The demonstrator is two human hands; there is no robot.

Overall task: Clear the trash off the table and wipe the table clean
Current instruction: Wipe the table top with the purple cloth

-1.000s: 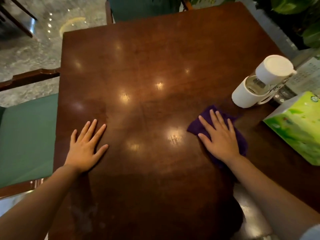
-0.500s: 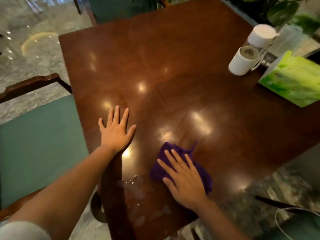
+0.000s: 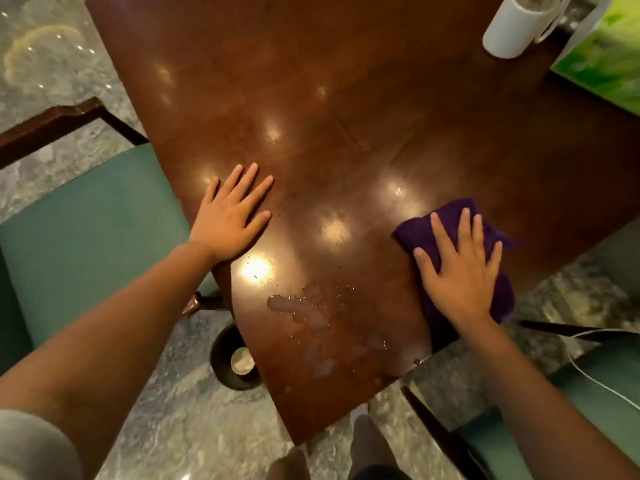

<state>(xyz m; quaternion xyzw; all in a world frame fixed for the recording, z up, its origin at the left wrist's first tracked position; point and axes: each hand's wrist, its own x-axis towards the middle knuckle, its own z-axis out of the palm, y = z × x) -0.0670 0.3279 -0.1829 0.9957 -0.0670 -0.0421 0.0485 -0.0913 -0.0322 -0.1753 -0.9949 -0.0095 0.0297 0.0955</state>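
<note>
A dark glossy wooden table (image 3: 346, 109) fills the view. My right hand (image 3: 459, 268) lies flat, fingers spread, pressing a purple cloth (image 3: 446, 220) against the table near its right edge. My left hand (image 3: 232, 213) rests flat and empty at the table's left edge. A wet smear with droplets (image 3: 311, 317) spreads over the near corner between my hands.
A white mug (image 3: 512, 26) and a green tissue box (image 3: 602, 60) stand at the far right of the table. Green-seated chairs sit at the left (image 3: 86, 237) and lower right (image 3: 588, 393). A dark bin (image 3: 235, 362) with a paper cup stands on the marble floor under the table's edge.
My right hand has slid the purple cloth from the near middle out toward the right edge. The left hand stays planted. The view has shifted, showing the near corner and the wet smear.
</note>
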